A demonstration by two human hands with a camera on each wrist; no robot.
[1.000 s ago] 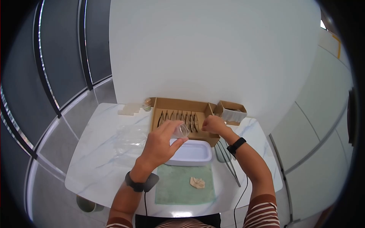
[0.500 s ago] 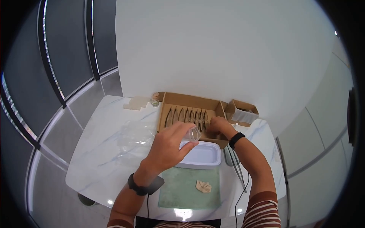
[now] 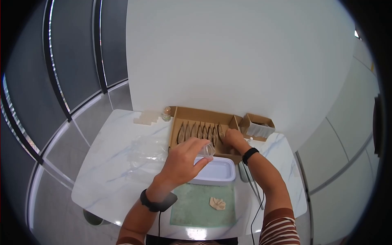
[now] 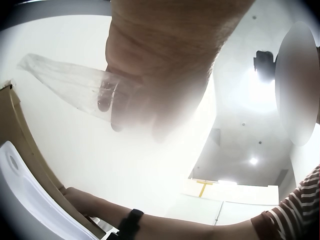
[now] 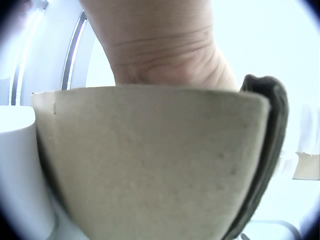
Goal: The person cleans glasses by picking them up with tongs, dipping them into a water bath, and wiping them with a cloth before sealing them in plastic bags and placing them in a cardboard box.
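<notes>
In the head view my left hand (image 3: 183, 161) holds a clear plastic bag (image 3: 208, 151) between thumb and fingers, its round mouth spread. The left wrist view shows the bag (image 4: 70, 85) narrowing to a flat end, with fingertips visible through it. My right hand (image 3: 236, 139) reaches down into the right part of a shallow cardboard box (image 3: 204, 110). Its fingers are hidden, and in the right wrist view the box wall (image 5: 150, 155) covers them; I cannot tell what they hold. Several slim, dark-edged brown pieces (image 3: 194, 130) stand in a row inside the box.
A white tray (image 3: 216, 182) sits before the box, behind a green mat (image 3: 192, 212) with a crumpled beige cloth (image 3: 217, 203). Long tweezers (image 3: 255, 190) lie at right. Flat clear bags (image 3: 147, 153), a small jar (image 3: 166, 114) and a smaller carton (image 3: 261, 119) surround the box.
My right hand has gone from above the box's right edge down into the box. The left hand still holds the clear bag over the tray's far left. The head view has shifted slightly.
</notes>
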